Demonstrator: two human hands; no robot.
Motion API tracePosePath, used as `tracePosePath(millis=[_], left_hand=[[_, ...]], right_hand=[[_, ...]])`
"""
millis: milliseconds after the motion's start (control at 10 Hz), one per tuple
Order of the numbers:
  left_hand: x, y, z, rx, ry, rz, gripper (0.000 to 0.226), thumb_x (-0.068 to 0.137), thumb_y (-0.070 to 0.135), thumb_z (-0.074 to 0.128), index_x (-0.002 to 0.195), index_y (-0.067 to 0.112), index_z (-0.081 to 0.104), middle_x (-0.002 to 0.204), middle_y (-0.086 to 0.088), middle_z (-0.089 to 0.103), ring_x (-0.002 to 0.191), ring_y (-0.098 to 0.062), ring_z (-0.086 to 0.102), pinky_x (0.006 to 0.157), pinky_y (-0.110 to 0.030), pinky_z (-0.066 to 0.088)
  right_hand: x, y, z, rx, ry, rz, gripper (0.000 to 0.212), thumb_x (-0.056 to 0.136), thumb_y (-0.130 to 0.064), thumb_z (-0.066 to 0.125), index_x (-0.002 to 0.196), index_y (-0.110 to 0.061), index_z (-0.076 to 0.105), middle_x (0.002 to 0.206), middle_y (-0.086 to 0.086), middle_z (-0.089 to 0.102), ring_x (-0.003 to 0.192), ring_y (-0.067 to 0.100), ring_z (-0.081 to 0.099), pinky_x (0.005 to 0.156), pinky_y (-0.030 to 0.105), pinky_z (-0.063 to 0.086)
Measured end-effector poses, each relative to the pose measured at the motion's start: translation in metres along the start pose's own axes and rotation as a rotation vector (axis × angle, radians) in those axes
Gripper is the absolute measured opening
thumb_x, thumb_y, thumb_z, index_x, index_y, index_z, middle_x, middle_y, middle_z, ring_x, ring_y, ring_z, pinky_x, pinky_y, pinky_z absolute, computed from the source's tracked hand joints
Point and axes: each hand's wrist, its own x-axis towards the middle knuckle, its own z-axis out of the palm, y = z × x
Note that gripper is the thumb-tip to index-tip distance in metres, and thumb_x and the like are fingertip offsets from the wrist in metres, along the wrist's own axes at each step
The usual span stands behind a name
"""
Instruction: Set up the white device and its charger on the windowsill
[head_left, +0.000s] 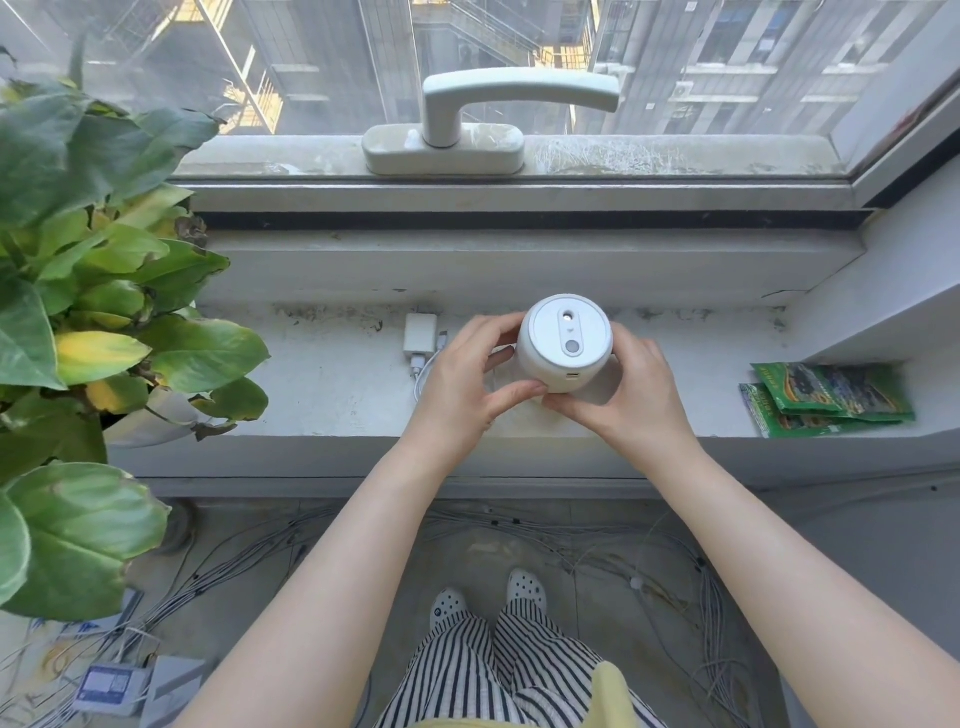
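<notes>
My left hand (470, 376) and right hand (631, 395) both curl closed around the round white plastic device (564, 343), holding it over the pale concrete windowsill (332, 384). Just left lies the small white charger block (420, 338) with its cable.

A leafy potted plant (88, 291) crowds the left, green packets (826, 397) lie far right near the wall, a white window handle (467, 119) sits above, and grey cables (597, 551) sprawl across the floor.
</notes>
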Motion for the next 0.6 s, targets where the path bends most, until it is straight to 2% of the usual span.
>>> tracePosePath(millis=[100,400,600], left_hand=[[0.001,0.0,-0.001,0.006,-0.001,0.013,0.059,0.074,0.014,0.079,0.128,0.012,0.055,0.119,-0.002,0.058,0.115,-0.004,0.055,0.1,-0.015,0.042],[-0.001,-0.003,-0.002,0.038,0.006,0.041,0.065,0.072,0.018,0.08,0.131,0.014,0.054,0.12,0.002,0.058,0.117,-0.006,0.054,0.101,-0.019,0.043],[-0.011,0.004,-0.01,0.053,0.058,0.043,0.068,0.075,0.027,0.077,0.135,0.012,0.049,0.125,0.0,0.056,0.12,-0.007,0.052,0.103,-0.023,0.045]], right_hand=[[0.0,0.001,0.0,-0.001,-0.005,0.003,0.074,0.058,-0.045,0.086,0.122,-0.024,0.055,0.109,-0.014,0.059,0.101,0.017,0.048,0.09,0.043,0.043],[0.001,0.006,0.0,-0.011,-0.008,0.0,0.084,0.057,-0.054,0.083,0.131,-0.028,0.051,0.123,-0.01,0.061,0.111,0.018,0.047,0.096,0.042,0.042],[-0.007,0.005,-0.012,-0.013,-0.021,-0.028,0.089,0.059,-0.048,0.083,0.136,-0.031,0.044,0.125,-0.016,0.054,0.117,0.015,0.042,0.101,0.042,0.039]])
